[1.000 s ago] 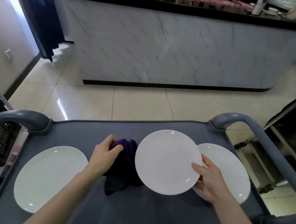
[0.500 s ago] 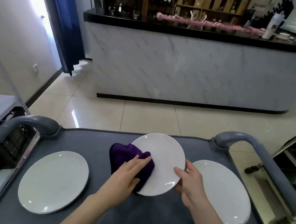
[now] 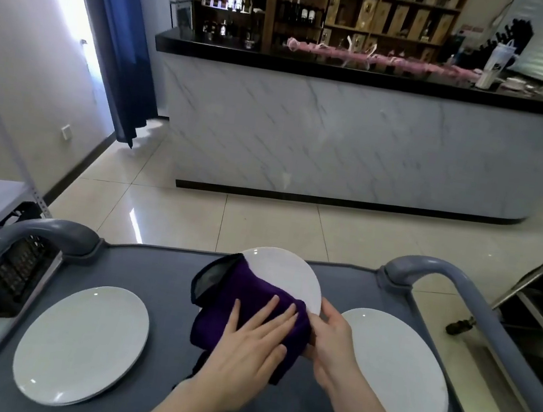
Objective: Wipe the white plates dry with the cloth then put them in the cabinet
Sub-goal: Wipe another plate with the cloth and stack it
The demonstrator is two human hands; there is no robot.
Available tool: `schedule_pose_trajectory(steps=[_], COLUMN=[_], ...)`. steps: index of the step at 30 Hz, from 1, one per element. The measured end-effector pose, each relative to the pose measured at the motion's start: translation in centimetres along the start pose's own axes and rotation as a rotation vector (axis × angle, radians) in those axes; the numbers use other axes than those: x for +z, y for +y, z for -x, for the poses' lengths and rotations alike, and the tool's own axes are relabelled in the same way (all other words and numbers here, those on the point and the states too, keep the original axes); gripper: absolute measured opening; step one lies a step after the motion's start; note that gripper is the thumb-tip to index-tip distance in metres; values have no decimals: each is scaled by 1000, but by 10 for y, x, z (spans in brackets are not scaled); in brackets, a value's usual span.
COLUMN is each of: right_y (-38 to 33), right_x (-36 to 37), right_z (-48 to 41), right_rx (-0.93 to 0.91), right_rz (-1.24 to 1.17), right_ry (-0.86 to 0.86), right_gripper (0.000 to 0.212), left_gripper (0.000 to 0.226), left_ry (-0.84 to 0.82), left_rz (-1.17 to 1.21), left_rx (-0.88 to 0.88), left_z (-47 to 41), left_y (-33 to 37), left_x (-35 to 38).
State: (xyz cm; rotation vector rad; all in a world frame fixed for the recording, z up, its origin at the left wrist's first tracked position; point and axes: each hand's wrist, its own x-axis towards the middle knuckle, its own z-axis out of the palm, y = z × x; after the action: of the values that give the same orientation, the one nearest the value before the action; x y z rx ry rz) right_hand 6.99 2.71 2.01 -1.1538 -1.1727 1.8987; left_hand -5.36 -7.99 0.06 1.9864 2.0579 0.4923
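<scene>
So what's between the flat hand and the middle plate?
The purple cloth, pressed under the left hand onto the middle plate, as the head view shows.

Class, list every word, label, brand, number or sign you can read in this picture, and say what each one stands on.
Nothing here can be read as text.
Too small: the bottle labels on the lit shelf.
Too small: the box labels on the wooden shelves.
Blurred: the red sign behind the counter.
Blurred: the dark logo on the white cup.
</scene>
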Motion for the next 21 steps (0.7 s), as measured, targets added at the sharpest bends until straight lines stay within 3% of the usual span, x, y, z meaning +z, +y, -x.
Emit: schedule_pose_trajectory(steps=[4, 11, 16, 21], right_y=[-9, -13, -24, -25], right_x=[-1, -11, -21, -19], right_z=[0, 11, 6, 1], right_rx=[-30, -64, -111, -124], right_rz=[-1, 54, 28, 7], right_ry=[-48, -134, -85, -53], right_gripper=[32, 41, 39, 41], left_gripper=[58, 57, 58, 58], left_ry=[-9, 84, 127, 91], left_rz=[-69, -68, 16, 60], left_rx=[-3, -159, -192, -144], left_z=[-24, -58, -27, 20], left_y=[-4, -32, -53, -29], left_x=[-9, -30, -29, -5])
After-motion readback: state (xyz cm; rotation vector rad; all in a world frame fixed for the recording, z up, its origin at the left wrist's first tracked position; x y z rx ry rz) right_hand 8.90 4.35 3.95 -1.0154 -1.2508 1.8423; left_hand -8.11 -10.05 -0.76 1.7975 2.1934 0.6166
